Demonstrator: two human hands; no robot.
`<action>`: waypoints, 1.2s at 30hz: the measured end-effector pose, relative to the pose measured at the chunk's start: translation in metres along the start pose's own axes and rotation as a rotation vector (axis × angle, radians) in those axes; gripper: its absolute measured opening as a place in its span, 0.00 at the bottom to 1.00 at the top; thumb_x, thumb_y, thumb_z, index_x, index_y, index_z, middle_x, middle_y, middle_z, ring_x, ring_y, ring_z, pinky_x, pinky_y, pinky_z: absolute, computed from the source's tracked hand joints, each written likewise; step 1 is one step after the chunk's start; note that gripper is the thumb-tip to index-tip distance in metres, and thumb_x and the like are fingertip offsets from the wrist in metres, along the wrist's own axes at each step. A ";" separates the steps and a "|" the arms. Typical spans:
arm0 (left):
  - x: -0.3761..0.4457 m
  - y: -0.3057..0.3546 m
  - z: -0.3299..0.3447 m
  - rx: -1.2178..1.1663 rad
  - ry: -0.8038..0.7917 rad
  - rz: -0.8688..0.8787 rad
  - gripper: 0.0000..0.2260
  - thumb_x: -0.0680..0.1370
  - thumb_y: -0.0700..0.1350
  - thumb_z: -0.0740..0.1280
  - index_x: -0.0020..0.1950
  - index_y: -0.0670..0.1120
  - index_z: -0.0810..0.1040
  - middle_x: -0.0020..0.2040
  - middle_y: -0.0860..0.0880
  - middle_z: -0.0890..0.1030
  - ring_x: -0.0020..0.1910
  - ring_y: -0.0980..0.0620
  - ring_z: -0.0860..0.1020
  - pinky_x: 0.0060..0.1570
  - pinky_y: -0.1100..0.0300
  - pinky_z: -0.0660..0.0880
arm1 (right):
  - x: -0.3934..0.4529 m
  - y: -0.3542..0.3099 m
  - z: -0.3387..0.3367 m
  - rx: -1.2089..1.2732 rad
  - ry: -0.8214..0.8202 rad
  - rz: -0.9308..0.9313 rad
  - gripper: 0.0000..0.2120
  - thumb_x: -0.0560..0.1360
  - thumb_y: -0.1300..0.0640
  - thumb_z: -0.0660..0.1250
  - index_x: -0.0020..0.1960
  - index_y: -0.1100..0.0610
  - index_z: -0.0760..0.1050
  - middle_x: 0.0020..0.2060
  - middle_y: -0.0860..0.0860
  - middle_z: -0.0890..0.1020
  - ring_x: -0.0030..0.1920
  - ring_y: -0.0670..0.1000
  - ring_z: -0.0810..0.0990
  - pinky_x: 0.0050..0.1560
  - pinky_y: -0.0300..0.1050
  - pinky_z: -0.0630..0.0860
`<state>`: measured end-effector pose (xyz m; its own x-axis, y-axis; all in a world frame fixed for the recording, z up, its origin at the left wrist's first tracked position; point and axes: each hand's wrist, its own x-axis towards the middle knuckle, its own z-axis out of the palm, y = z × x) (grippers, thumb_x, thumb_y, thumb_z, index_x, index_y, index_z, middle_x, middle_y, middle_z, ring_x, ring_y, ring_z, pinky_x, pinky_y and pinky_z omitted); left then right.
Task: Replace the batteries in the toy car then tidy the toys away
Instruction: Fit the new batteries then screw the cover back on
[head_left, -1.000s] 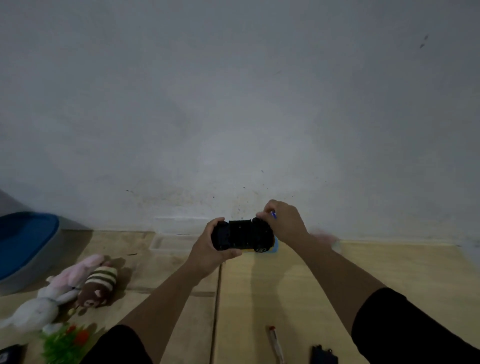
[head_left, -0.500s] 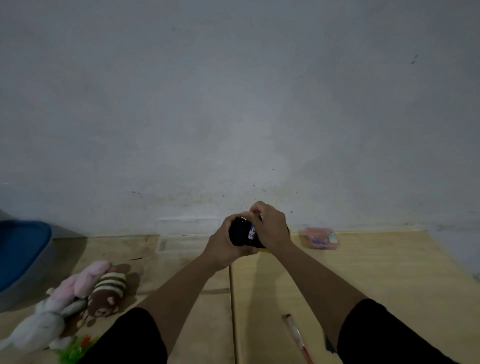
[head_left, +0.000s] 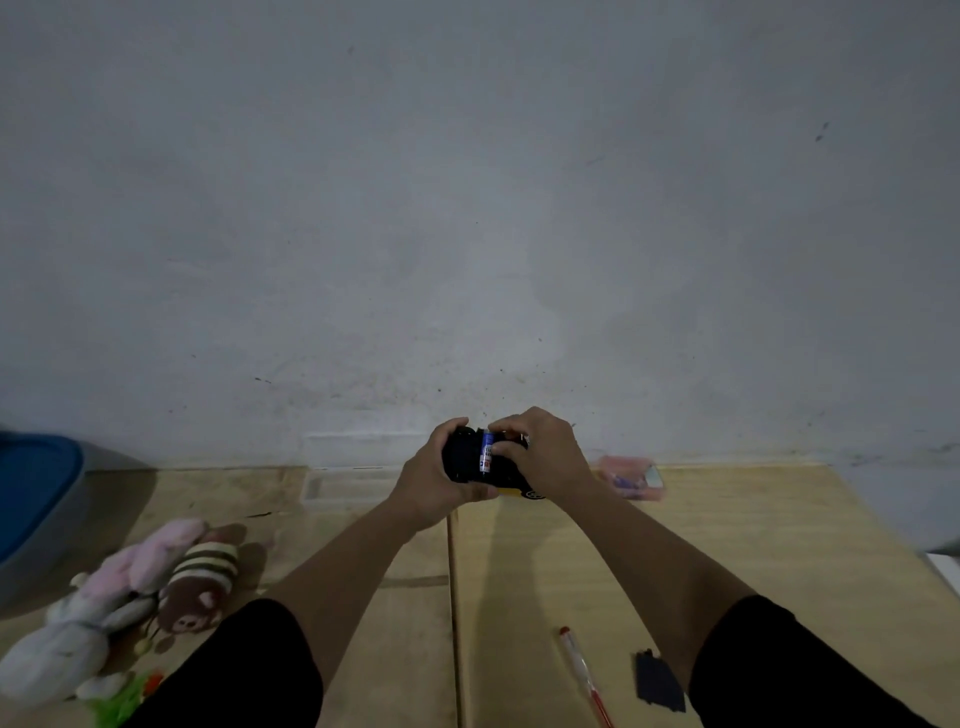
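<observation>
The black toy car (head_left: 462, 460) is held underside up, above the wooden floor near the wall. My left hand (head_left: 428, 475) grips its left end. My right hand (head_left: 543, 454) curls over its right end, fingertips on a blue and white battery (head_left: 486, 452) that lies across the car's underside. A small black flat piece (head_left: 657, 680), possibly the battery cover, lies on the floor by my right forearm. A red-tipped screwdriver (head_left: 584, 673) lies next to it.
Plush toys (head_left: 140, 587) lie on the floor at the left, with a green toy (head_left: 122, 699) below them. A blue tub (head_left: 36, 499) stands at the far left. A clear box (head_left: 348, 480) and a pink packet (head_left: 631, 475) sit against the wall.
The car has turned end-on between my hands. My right hand moved over it and now holds a battery against its underside. The view shifted slightly.
</observation>
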<state>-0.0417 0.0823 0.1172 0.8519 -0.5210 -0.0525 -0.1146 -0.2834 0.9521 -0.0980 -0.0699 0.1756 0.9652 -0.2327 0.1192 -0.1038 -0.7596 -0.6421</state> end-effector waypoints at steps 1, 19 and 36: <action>0.001 0.001 0.001 0.004 0.006 0.003 0.43 0.62 0.44 0.81 0.71 0.55 0.63 0.62 0.54 0.73 0.59 0.53 0.75 0.54 0.63 0.73 | 0.000 -0.001 -0.001 0.004 -0.008 -0.002 0.12 0.73 0.59 0.69 0.56 0.58 0.80 0.49 0.56 0.81 0.51 0.53 0.78 0.51 0.39 0.70; 0.013 0.013 0.031 0.069 -0.011 -0.009 0.43 0.61 0.46 0.81 0.71 0.57 0.63 0.63 0.56 0.74 0.61 0.54 0.74 0.60 0.59 0.73 | 0.012 0.028 -0.031 0.024 -0.098 -0.018 0.13 0.71 0.54 0.71 0.50 0.53 0.69 0.45 0.51 0.81 0.45 0.53 0.78 0.44 0.45 0.73; 0.021 0.021 0.052 -0.001 -0.072 -0.018 0.44 0.62 0.42 0.81 0.72 0.55 0.63 0.63 0.57 0.72 0.63 0.55 0.73 0.64 0.58 0.72 | 0.013 0.057 -0.049 -0.327 -0.197 -0.284 0.10 0.76 0.55 0.62 0.56 0.49 0.78 0.50 0.50 0.79 0.47 0.52 0.78 0.48 0.47 0.74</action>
<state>-0.0528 0.0241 0.1203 0.8146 -0.5728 -0.0909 -0.0992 -0.2921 0.9512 -0.1037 -0.1461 0.1781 0.9901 0.1076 0.0899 0.1316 -0.9350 -0.3294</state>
